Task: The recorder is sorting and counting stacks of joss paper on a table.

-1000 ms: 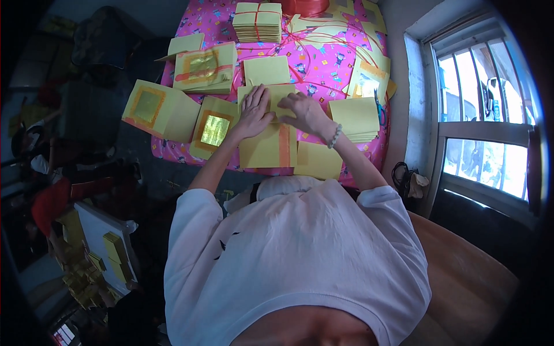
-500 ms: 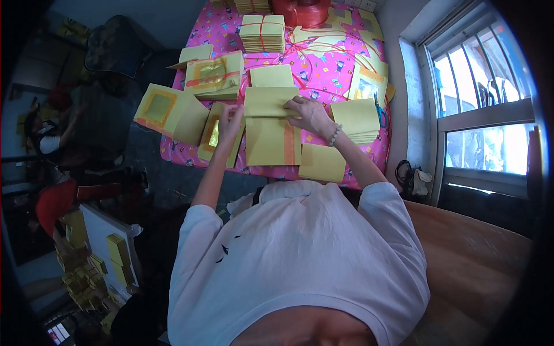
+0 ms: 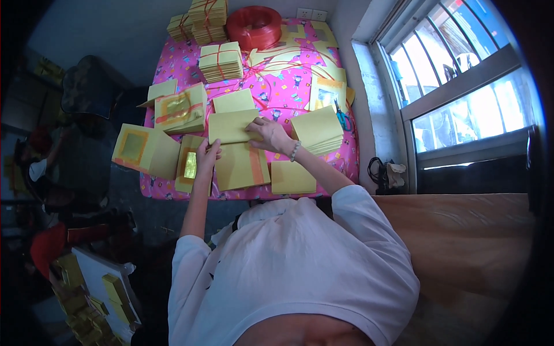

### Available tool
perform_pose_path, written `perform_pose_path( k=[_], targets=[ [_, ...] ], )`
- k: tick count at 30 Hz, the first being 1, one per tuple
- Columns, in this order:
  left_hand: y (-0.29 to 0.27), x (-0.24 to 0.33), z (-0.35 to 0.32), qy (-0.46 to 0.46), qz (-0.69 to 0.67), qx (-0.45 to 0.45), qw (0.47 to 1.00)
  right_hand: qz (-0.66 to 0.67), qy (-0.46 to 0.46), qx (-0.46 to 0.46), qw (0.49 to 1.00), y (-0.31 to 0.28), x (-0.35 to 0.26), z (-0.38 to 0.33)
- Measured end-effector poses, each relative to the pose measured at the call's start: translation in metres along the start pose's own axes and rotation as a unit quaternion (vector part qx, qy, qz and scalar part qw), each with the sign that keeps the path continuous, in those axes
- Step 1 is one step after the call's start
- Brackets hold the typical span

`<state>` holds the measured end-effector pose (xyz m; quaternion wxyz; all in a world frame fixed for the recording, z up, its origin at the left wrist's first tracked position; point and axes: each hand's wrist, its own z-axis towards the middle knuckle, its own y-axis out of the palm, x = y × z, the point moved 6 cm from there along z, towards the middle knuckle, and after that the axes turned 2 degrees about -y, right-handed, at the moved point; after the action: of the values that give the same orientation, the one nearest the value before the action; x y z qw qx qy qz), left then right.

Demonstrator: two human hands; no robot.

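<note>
A folded sheet of yellow paper lies crosswise over the top of a yellow paper stack, which has an orange stripe near its right side. My left hand pinches the lower left corner of the folded sheet between thumb and fingers. With bent fingers on top and the thumb at the lower edge, my right hand grips the same sheet toward its right end. A beaded bracelet circles my right wrist.
Folded yellow sheets and blue-handled scissors lie on the right. Gold-foil papers spread leftward over the pink patterned tablecloth. Behind are a tied paper bundle and a red twine roll. A person in red works at far left.
My left hand has come onto the corner of the folded sheet, where before it was held just off its left edge. My right hand stays on the sheet. The whole view has shifted.
</note>
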<state>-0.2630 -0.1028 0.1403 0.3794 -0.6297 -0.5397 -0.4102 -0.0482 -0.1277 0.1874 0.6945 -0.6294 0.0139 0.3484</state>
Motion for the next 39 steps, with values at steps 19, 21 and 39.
perform_pose_path(
  k=[19,21,39],
  targets=[
    [0.057,0.159,-0.056,0.501,0.227,-0.078,0.831,0.764,0.289,-0.068,0.573,-0.061,0.038,-0.030],
    [0.066,0.159,-0.060,0.504,0.222,-0.082,0.831,0.709,0.284,-0.021,0.645,-0.061,0.063,-0.025],
    [0.053,0.037,-0.121,0.219,0.494,0.032,0.841,0.514,0.532,0.120,0.662,0.038,0.444,-0.019]
  ],
)
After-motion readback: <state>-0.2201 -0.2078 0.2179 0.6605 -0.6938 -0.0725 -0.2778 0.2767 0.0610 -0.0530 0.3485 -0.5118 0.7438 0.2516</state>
